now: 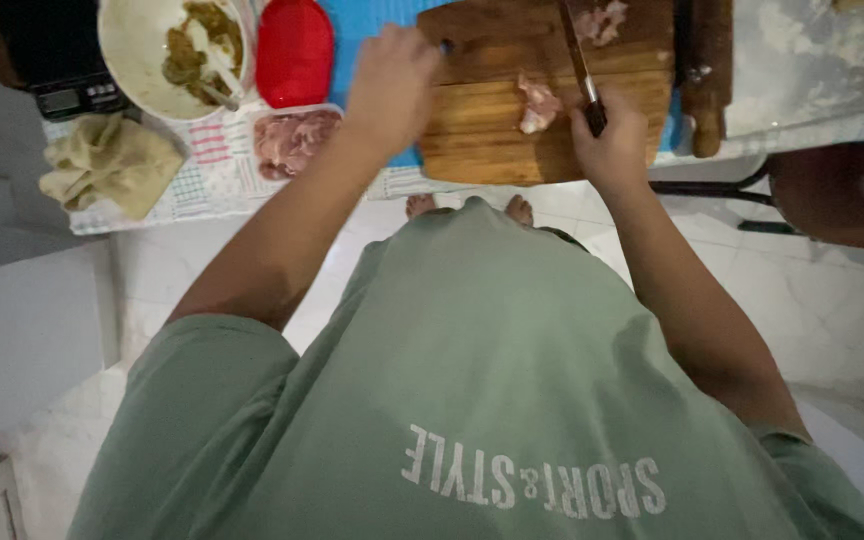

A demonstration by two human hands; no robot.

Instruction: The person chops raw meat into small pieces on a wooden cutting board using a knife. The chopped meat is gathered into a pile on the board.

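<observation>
A wooden cutting board (482,140) lies at the table's near edge with a raw meat piece (538,104) on its middle and more meat pieces (600,22) at its far side. My right hand (609,140) grips the dark handle of a knife (577,55) whose blade points away over the board. My left hand (392,85) rests at the board's left edge, fingers curled; whether it holds anything is hidden. A tray of raw meat (292,140) sits just left of that hand.
A white bowl (142,60) with brownish mixture and a spoon stands far left, beside a red lid (294,50). A crumpled yellowish cloth (112,162) and a small scale (77,97) lie left. A wooden rolling pin (709,75) lies right of the board; a stool (822,195) stands right.
</observation>
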